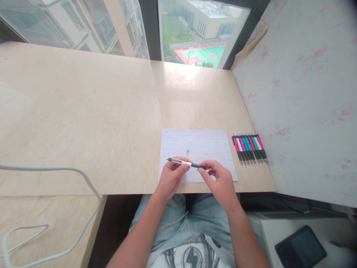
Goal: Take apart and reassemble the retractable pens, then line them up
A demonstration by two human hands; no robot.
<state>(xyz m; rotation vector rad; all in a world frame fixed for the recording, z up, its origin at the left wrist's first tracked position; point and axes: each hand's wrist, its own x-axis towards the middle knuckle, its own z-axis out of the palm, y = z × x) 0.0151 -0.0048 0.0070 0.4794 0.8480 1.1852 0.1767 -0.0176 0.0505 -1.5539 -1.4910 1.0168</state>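
Left hand [170,179] and right hand [221,182] pinch between them a slim white-and-black plastic pen [180,161], seemingly light, stiff, best held mid-barrel.

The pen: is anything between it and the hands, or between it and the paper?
Nothing visible stands between the pen and the left hand or right hand: both hold it. Nothing else shows between pen and paper, though a small dark piece lies on it just beyond the pen.

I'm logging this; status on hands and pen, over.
Left hand holding pen, right hand pinching its dark end. Paper beneath. Small dark piece on it, beyond pen. Row of pens off right.
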